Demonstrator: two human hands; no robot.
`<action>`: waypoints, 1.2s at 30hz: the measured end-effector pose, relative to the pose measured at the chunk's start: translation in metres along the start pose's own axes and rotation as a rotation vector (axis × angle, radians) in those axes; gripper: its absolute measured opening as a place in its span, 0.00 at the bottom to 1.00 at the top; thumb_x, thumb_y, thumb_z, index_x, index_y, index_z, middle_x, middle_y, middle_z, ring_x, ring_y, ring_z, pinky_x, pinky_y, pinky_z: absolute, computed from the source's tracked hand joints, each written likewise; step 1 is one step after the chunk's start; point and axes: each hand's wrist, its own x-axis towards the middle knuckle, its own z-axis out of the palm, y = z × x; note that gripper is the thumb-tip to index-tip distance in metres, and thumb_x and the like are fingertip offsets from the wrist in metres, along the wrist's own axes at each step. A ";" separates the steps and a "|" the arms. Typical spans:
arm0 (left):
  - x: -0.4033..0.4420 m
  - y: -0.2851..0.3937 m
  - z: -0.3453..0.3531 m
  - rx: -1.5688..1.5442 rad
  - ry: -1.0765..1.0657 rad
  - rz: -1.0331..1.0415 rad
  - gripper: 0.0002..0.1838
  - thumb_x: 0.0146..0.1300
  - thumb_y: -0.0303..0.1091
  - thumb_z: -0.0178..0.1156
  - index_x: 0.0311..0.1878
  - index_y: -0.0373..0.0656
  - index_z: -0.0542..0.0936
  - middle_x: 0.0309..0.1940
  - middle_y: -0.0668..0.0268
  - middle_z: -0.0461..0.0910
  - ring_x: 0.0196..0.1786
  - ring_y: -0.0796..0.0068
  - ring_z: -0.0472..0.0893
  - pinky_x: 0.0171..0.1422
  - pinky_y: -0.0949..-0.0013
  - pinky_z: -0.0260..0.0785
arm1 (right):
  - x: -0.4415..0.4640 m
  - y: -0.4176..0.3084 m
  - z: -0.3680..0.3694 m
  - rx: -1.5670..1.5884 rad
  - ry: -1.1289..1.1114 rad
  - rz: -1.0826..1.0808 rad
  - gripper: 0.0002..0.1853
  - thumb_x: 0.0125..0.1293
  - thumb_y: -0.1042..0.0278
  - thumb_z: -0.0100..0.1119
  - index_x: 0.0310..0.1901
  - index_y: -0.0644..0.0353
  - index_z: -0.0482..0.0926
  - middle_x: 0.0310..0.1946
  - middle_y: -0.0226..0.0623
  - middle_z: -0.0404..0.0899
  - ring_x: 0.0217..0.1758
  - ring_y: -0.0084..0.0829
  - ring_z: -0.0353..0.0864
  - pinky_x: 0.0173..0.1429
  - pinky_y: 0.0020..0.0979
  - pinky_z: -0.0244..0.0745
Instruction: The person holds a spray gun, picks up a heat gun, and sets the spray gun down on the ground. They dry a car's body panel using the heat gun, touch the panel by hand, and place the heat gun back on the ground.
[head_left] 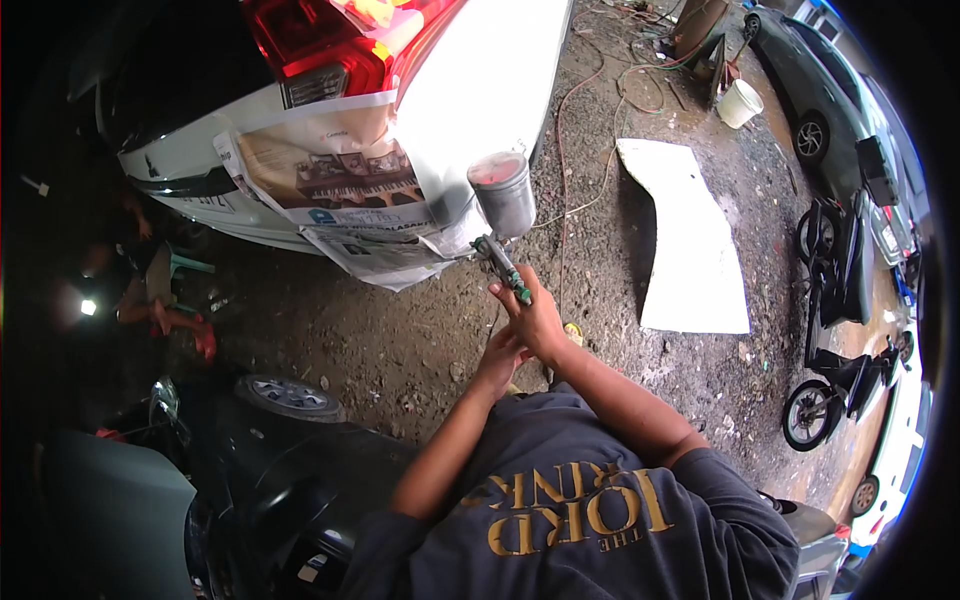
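My right hand [537, 318] is wrapped round the handle of a spray gun [503, 268], which has a metal cup [504, 197] on top. Just below it, my left hand [503, 359] is near the right wrist; its fingers are partly hidden, and what they hold cannot be made out. The gun is close to the corner of a white car [480, 90]. Newspaper [345, 180] covers part of the car under the red tail light [330, 50].
A white panel [690, 240] lies on the gravel at the right. Beyond are a white bucket [740, 104], hoses [565, 150], motorcycles [845, 265] and parked cars [820, 80]. A dark car [270, 480] stands lower left. Another person [150, 290] sits at the left.
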 end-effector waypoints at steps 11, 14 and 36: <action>0.009 0.006 0.021 -0.017 0.020 -0.001 0.19 0.77 0.42 0.62 0.67 0.52 0.77 0.58 0.76 0.80 0.56 0.82 0.80 0.60 0.67 0.72 | 0.012 0.001 -0.012 0.058 0.042 -0.016 0.26 0.72 0.48 0.65 0.63 0.56 0.74 0.40 0.58 0.85 0.46 0.63 0.83 0.47 0.50 0.77; 0.011 0.012 0.026 -0.016 0.036 0.001 0.18 0.77 0.43 0.62 0.66 0.52 0.77 0.58 0.75 0.81 0.57 0.82 0.80 0.60 0.66 0.72 | 0.016 0.001 -0.010 0.068 0.083 -0.045 0.25 0.72 0.48 0.65 0.61 0.57 0.75 0.39 0.57 0.84 0.46 0.63 0.83 0.46 0.50 0.77; -0.013 0.011 0.014 -0.080 -0.033 0.019 0.20 0.73 0.36 0.66 0.64 0.45 0.77 0.57 0.68 0.81 0.59 0.74 0.81 0.64 0.63 0.75 | -0.009 -0.014 -0.011 -0.008 -0.059 -0.122 0.28 0.71 0.46 0.66 0.64 0.55 0.74 0.46 0.55 0.85 0.52 0.60 0.84 0.54 0.50 0.77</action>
